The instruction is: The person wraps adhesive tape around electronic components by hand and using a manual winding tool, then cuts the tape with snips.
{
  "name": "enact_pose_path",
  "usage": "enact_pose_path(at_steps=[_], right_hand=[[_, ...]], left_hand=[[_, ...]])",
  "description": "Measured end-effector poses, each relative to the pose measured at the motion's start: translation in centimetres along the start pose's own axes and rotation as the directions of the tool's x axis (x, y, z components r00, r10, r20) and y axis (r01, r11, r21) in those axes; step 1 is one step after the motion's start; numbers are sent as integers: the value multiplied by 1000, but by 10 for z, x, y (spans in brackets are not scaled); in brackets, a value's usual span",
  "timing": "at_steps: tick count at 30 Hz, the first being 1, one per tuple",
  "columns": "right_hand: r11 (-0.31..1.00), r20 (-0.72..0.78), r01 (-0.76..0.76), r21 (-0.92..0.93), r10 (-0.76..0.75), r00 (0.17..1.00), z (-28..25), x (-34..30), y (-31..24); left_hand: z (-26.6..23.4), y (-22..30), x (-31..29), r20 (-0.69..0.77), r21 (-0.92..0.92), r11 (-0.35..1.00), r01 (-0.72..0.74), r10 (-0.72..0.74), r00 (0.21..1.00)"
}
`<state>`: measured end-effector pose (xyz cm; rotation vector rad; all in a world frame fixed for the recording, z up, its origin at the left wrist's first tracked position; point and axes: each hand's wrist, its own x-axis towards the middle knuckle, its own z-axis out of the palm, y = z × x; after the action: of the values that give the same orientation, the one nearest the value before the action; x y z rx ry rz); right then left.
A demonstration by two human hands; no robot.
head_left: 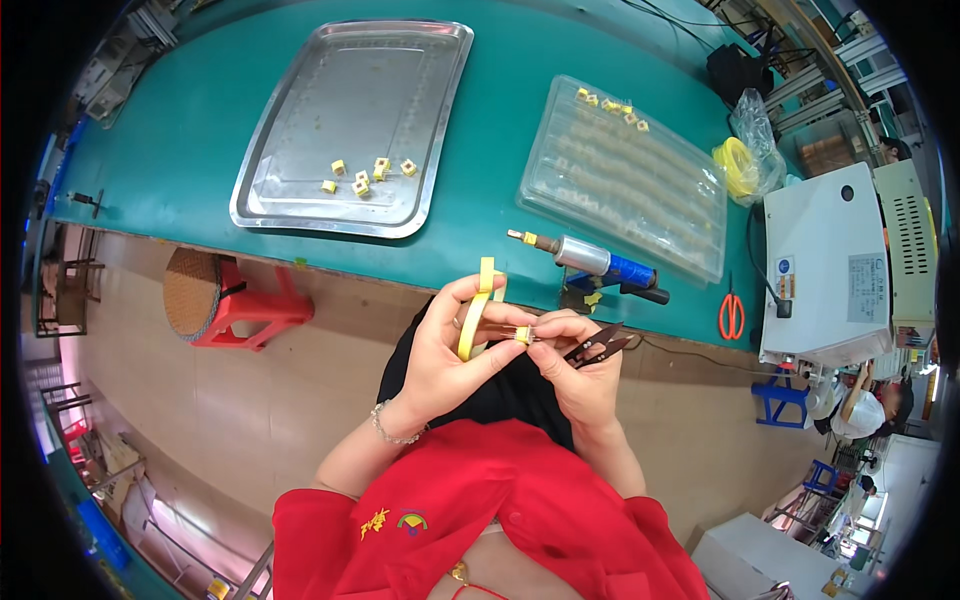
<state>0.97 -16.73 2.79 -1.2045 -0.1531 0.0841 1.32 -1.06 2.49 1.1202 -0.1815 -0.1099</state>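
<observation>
Two bare hands meet just off the near edge of the teal-topped bench (200, 150), over the lap of a person in a red top. The left hand (447, 352) is curled around a roll of yellow tape (476, 318), thumb and fingers closed on its ring, with a loose end of tape standing up above the fingers. The right hand (580, 368) pinches a small yellow wound part (523, 335) between its fingertips, touching the tape, and also has a pair of dark thread snips (596, 346) tucked in its palm, blades pointing right. On the bench near its near edge, just beyond the hands, lies a silver and blue cylindrical hand tool (590, 262). Toward the far left sits a shiny metal tray (300, 110) carrying a few small yellow parts (365, 177). To the right of it lies a clear plastic blister tray (690, 230) with more yellow parts at its far end. Orange-handled scissors (731, 314) lie at the near right edge, beside a white box-shaped machine (820, 260). A red plastic stool (232, 303) stands on the floor.
</observation>
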Motion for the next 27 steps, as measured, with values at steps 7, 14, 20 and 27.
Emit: enact_pose_path(at_steps=[7,14,20,27], right_hand=[[953,96,118,-279,-94,991,-15,5,-9],[913,194,201,-355,-138,971,-19,14,-20],[923,298,174,-344,-69,952,-25,19,-24],[972,211,-166,-168,199,957,-27,21,-22]], left_hand=[[-3,-2,-3,24,-113,993,27,-24,999],[-3,-1,-2,91,-100,992,74,-65,994],[-10,3,-1,213,12,997,70,-71,975],[-10,10,5,413,566,682,-462,250,876]])
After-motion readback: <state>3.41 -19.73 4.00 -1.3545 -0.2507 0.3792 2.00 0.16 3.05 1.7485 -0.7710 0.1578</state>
